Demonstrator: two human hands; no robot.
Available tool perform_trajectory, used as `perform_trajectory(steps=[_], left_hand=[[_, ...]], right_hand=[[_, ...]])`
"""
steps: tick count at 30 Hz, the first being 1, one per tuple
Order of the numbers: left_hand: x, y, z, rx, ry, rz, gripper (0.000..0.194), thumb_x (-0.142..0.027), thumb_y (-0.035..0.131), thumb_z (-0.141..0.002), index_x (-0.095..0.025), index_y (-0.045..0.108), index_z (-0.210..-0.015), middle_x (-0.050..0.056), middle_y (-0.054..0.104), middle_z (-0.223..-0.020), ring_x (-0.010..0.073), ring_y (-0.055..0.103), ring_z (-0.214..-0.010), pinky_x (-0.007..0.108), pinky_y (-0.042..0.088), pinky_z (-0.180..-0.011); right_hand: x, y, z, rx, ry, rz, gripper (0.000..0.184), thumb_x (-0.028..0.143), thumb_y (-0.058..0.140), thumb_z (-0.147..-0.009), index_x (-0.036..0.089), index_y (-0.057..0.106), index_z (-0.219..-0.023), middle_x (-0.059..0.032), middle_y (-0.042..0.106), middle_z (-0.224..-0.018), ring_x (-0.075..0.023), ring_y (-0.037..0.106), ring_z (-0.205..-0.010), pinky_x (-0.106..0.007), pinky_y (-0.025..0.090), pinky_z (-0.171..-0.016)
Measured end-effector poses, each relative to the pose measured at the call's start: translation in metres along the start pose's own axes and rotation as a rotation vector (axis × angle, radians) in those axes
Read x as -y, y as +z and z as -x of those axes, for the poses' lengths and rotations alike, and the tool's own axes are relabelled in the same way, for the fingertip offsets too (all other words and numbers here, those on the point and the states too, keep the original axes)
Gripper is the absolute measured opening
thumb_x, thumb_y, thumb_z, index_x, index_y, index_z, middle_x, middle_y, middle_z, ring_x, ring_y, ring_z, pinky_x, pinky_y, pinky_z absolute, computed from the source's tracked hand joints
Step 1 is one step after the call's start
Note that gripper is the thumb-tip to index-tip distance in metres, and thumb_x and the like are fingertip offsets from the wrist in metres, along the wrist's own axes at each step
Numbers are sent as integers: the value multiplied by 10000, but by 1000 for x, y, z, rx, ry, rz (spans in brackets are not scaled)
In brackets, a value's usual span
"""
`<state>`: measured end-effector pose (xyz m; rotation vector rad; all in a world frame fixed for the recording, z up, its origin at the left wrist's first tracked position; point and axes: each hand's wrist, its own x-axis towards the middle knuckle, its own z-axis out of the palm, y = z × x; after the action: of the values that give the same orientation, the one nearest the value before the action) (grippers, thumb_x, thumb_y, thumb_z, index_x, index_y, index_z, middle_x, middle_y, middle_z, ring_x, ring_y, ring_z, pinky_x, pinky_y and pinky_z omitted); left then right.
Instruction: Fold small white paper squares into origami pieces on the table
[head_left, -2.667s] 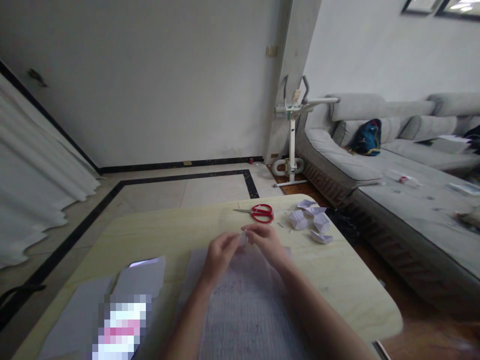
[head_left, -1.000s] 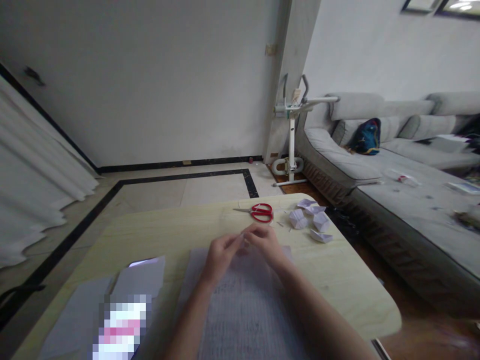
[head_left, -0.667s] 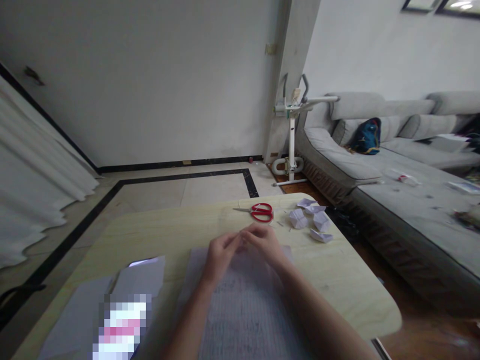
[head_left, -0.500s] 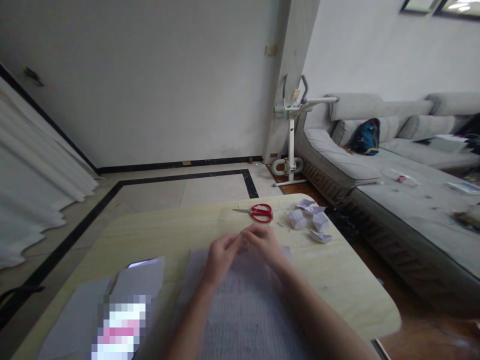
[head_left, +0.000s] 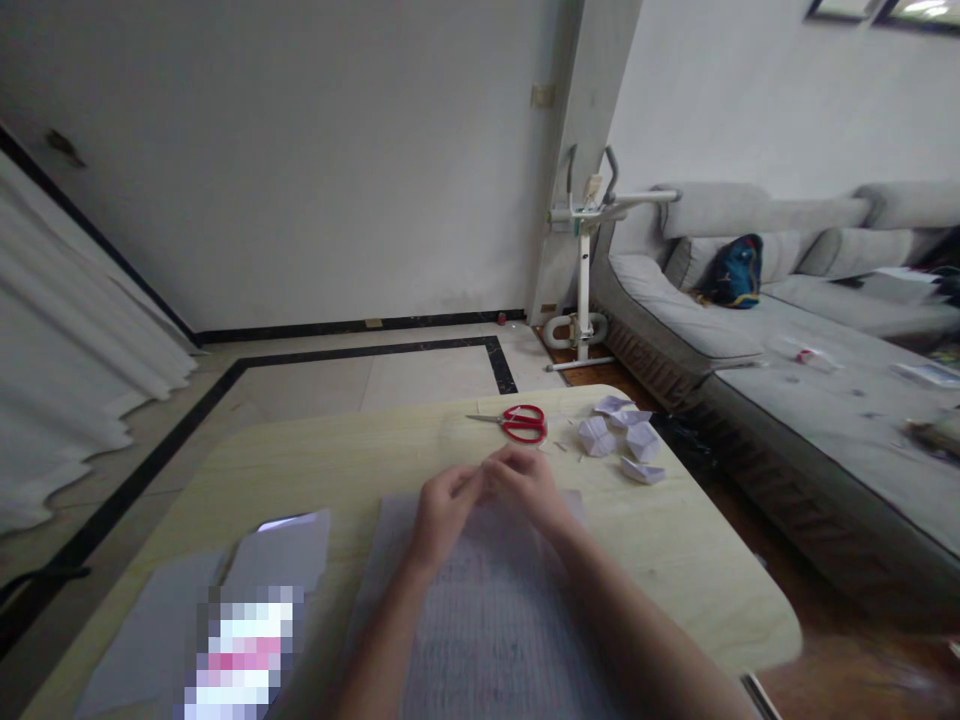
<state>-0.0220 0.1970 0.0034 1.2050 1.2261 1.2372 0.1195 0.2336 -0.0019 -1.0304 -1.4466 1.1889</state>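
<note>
In the head view, the written sheet (head_left: 487, 620) at bottom centre bears lines too blurred to read. Over its far part, left hand (head_left: 442, 510) and right hand (head_left: 529, 482) meet, fingers bent inward; their grasp is hidden, so I cannot tell. Folded papers (head_left: 597, 438) lie near the table (head_left: 705, 570)'s right edge, red-handled scissors (head_left: 523, 424) near its far edge. Pixelation masks the lower left.

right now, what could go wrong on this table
The loose folded paper pieces sit near the far right corner of the table, so a bump could knock some off. The red-handled scissors lie just beyond the right hand with their blades uncovered, so reaching forward might nudge them or prick a finger.
</note>
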Motion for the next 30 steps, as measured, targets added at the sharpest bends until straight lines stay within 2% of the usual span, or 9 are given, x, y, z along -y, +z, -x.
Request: perform_trajectory(steps=[5, 8, 14, 19, 22, 24, 27, 30], left_hand=[[5, 1, -2, -59, -38, 119, 290, -352, 737, -760, -113, 709, -922, 77, 758, -824, 218, 725, -745, 292, 562, -695], [7, 0, -3, -109, -13, 147, 282, -356, 714, -782, -116, 698, -931, 85, 761, -860, 222, 729, -792, 303, 562, -741], [-2, -5, -3, -232, 67, 87, 204, -331, 685, -797, -132, 699, -841, 47, 732, -762, 179, 696, -679, 245, 540, -633], [2, -5, -1, -174, 127, -60, 211, -339, 655, -825, -155, 738, -886, 41, 732, -774, 180, 673, -700, 247, 522, -674], [6, -3, -1, -119, 177, -118, 221, -321, 640, -838, -169, 751, -952, 68, 751, -901, 209, 683, -820, 277, 516, -773], [6, -2, -1, -90, 205, -144, 220, -303, 624, -851, -175, 753, -973, 77, 749, -942, 218, 679, -869, 292, 507, -817], [3, -3, -1, -55, 244, -164, 213, -287, 602, -869, -183, 754, -975, 77, 741, -955, 219, 667, -910, 300, 497, -856], [0, -4, -1, -61, 240, -130, 212, -313, 604, -870, -180, 753, -944, 73, 732, -925, 213, 668, -890, 296, 510, -833]], right_hand=[[-1, 1, -2, -125, 55, -97, 212, 362, 658, -776, 178, 651, -672, 25, 570, -546, -125, 506, -520, -235, 399, -513], [-1, 1, -2, -151, 64, -121, 234, 388, 660, -778, 172, 649, -689, 19, 565, -540, -130, 511, -520, -243, 407, -522], [-4, -2, -2, -4, 34, -40, 181, 342, 665, -778, 179, 652, -703, 6, 629, -619, -139, 563, -583, -245, 437, -558], [-1, -8, -1, 36, -59, 53, 210, 352, 651, -835, 194, 725, -953, -55, 732, -897, -198, 649, -821, -304, 500, -720], [3, -8, 0, 100, -141, 86, 192, 343, 636, -866, 204, 751, -934, -53, 742, -902, -200, 659, -845, -319, 500, -775], [4, -8, 0, 96, -172, 106, 192, 342, 630, -876, 211, 762, -925, -50, 745, -889, -200, 659, -840, -321, 498, -782], [2, -7, 0, 57, -131, 96, 205, 362, 650, -862, 216, 762, -952, -47, 744, -898, -201, 658, -829, -322, 501, -766], [1, -7, 0, 86, -78, 71, 223, 385, 666, -842, 208, 760, -943, -39, 729, -851, -185, 648, -753, -300, 507, -698]])
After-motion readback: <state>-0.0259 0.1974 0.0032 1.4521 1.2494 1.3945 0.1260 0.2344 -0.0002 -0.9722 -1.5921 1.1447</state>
